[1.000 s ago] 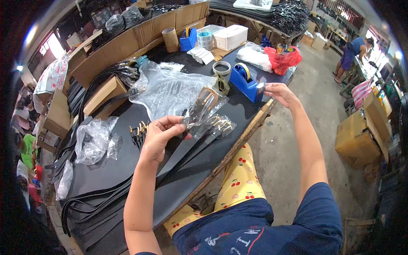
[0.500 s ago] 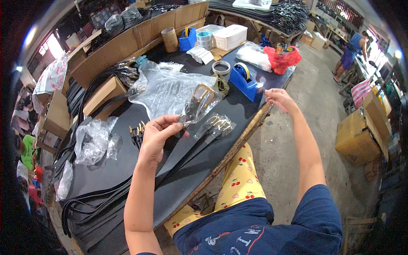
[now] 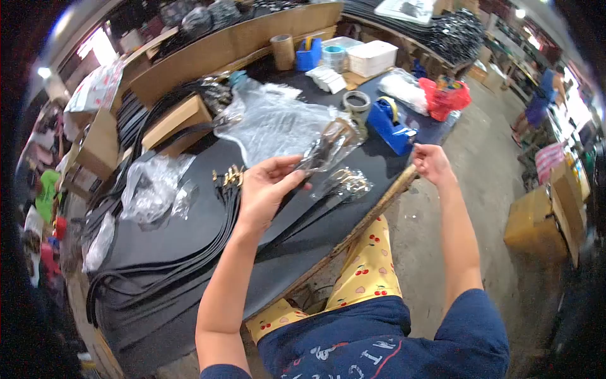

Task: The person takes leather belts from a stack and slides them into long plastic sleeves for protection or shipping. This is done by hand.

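My left hand (image 3: 273, 189) is closed around a black belt near its gold buckle (image 3: 341, 136), which is wrapped in a clear plastic sleeve, held above the table. At the front of the blue tape dispenser (image 3: 388, 126), my right hand (image 3: 434, 165) pinches with thumb and forefinger; the strip of tape there is hardly visible. Below the held buckle, more belts with plastic-wrapped buckles (image 3: 350, 183) lie near the table edge. To their left is a bundle of black belts (image 3: 230, 208) with bare gold buckles.
Clear plastic bags (image 3: 274, 120) lie across the black table (image 3: 164, 249). A tape roll (image 3: 356, 101), a white box (image 3: 372, 58) and a red bag (image 3: 445, 98) stand farther back. Cardboard boxes (image 3: 536, 218) sit on the floor at right, where another person (image 3: 540, 101) stands.
The view has shifted, so the table appears farther right. My right hand has come close to the dispenser's front. My left hand keeps hold of the wrapped belt.
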Motion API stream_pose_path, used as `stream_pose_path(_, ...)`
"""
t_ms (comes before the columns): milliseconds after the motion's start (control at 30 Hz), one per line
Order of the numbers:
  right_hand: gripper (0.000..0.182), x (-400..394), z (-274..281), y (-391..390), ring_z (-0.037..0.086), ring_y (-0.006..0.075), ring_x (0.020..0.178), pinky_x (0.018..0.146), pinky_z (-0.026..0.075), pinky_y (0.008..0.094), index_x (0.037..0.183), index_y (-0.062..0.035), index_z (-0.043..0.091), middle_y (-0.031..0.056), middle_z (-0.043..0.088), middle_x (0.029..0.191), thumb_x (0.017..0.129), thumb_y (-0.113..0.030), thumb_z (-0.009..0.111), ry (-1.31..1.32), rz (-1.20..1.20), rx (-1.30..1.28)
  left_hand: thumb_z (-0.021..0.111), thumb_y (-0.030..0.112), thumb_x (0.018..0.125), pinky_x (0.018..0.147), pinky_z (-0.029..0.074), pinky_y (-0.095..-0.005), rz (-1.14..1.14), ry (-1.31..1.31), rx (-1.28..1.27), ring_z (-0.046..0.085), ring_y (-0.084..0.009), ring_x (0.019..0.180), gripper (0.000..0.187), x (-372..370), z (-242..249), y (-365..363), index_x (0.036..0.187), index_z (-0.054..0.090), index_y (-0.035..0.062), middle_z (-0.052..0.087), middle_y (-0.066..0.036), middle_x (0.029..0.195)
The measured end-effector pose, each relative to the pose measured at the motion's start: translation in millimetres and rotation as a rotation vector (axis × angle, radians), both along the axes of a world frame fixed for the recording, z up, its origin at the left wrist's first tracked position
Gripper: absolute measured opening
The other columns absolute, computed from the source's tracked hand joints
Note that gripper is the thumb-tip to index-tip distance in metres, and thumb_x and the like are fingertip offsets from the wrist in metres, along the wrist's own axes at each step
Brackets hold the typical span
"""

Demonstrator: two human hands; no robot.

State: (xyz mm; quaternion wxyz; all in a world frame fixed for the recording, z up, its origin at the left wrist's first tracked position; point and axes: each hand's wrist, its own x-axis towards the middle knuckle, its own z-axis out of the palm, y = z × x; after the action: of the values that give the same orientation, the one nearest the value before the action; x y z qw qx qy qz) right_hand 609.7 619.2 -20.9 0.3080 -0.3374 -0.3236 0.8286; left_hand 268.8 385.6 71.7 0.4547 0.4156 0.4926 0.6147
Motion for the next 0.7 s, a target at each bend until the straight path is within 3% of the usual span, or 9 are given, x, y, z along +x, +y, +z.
stream_pose_path(100,0.014,-34,47,-63,0.052,0.0095,0.049,0.037,0.035,0.0197,0.076,-0.0064,0.057,0.0024,0.057,0.067,0.083,-0.017,0.062,-0.17,-0.157,0.095,0.065,-0.001,0.079,0.067,0.051,-0.0221,0.02,0.038,0.008,0.066,-0.0156,0.073,0.043,5,0,2,0.12,0.052,-0.0052,0.065,-0.009,0.082)
stream_pose_path(167,0.017,-69,79,-115,0.049,0.0084,0.043,0.035,0.034,0.021,0.074,-0.0065,0.056,0.0009,0.055,0.063,0.084,-0.018,0.063,-0.285,-0.008,0.388,0.066,-0.003,0.078,0.066,0.051,-0.0221,0.06,0.003,0.039,0.067,-0.016,0.072,0.047,12,-6,6,0.12,0.046,-0.0045,0.064,-0.009,0.079)
stream_pose_path(300,0.018,-110,99,-161,0.039,0.0025,0.036,0.033,0.026,0.0178,0.077,-0.0066,0.056,-0.0033,0.05,0.053,0.087,-0.019,0.064,-0.24,0.19,0.564,0.066,-0.004,0.077,0.065,0.051,-0.0226,0.136,0.136,0.069,0.066,-0.0162,0.071,0.048,24,-17,9,0.118,0.04,-0.0031,0.063,-0.009,0.077)
stream_pose_path(367,0.018,-126,107,-170,0.036,0.0,0.036,0.034,0.022,0.0164,0.078,-0.0071,0.056,-0.0065,0.045,0.048,0.088,-0.02,0.064,-0.313,0.219,0.586,0.064,-0.005,0.077,0.065,0.052,-0.0229,0.181,0.282,0.112,0.066,-0.0158,0.071,0.048,30,-21,6,0.117,0.039,-0.0013,0.063,-0.009,0.076)
stream_pose_path(433,0.018,-138,97,-164,0.035,-0.0007,0.036,0.034,0.022,0.0168,0.08,-0.0074,0.056,-0.0077,0.044,0.048,0.088,-0.021,0.064,-0.202,0.222,0.588,0.064,-0.006,0.077,0.067,0.051,-0.0223,0.211,0.306,0.121,0.064,-0.0115,0.072,0.046,37,-23,2,0.117,0.041,0.0012,0.063,-0.007,0.075)
stream_pose_path(500,0.018,-143,100,-165,0.034,-0.0014,0.036,0.034,0.021,0.0169,0.08,-0.0075,0.056,-0.0082,0.043,0.048,0.089,-0.022,0.063,-0.194,0.242,0.562,0.063,-0.005,0.074,0.065,0.05,-0.0252,0.297,0.421,0.291,0.064,-0.012,0.067,0.043,42,-26,1,0.113,0.046,0.002,0.064,-0.01,0.069)
stream_pose_path(700,0.015,-150,105,-168,0.029,-0.0021,0.033,0.032,0.017,0.0171,0.08,-0.0079,0.056,-0.0095,0.039,0.046,0.09,-0.019,0.061,-0.242,0.207,0.492,0.065,-0.001,0.074,0.058,0.047,-0.0296,0.343,0.533,0.351,0.063,-0.0201,0.06,0.043,48,-32,-1,0.113,0.048,0.0053,0.062,-0.009,0.067)
